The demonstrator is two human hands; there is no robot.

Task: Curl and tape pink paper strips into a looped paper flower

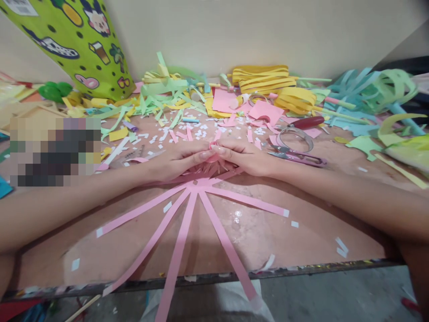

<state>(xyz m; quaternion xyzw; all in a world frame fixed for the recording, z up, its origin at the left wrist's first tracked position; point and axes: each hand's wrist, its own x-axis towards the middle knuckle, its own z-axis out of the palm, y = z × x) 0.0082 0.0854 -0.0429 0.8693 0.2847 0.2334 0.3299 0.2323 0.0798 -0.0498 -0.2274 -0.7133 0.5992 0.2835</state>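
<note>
My left hand (pixel 179 160) and my right hand (pixel 243 157) meet at the middle of the table, fingertips pinched together on a small rolled piece of pink paper (pixel 212 156). From under the hands several long pink paper strips (pixel 182 237) fan out toward me, some hanging over the table's front edge (pixel 301 269). The ends of the strips carry small white tabs. Both hands are closed around the pink piece.
Small thread snips (pixel 296 156) and a tape ring (pixel 295 137) lie just right of my right hand. Heaps of yellow, green, blue and pink paper strips (pixel 264 80) fill the back. A green printed bag (pixel 80 44) stands back left. White scraps dot the tabletop.
</note>
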